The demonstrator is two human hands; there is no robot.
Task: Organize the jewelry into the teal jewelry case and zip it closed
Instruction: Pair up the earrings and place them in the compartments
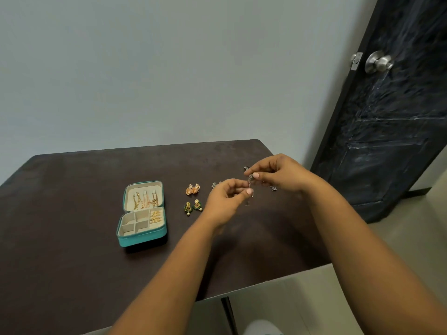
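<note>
I saw broad bare tabletop [72,238] across the lower left of the frame, open for a hand to pass. At centre left the open teal jewelry case [142,215] blocked the way, and just right of it lay the orange earrings [192,189] and green earrings [192,207]. Small silver pieces [273,188] cluttered the centre right. The dark door [391,117] closed off the right edge.

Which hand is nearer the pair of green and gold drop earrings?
Left. The left hand hovers just right of the green and gold drop earrings; the right hand is farther right.
</note>
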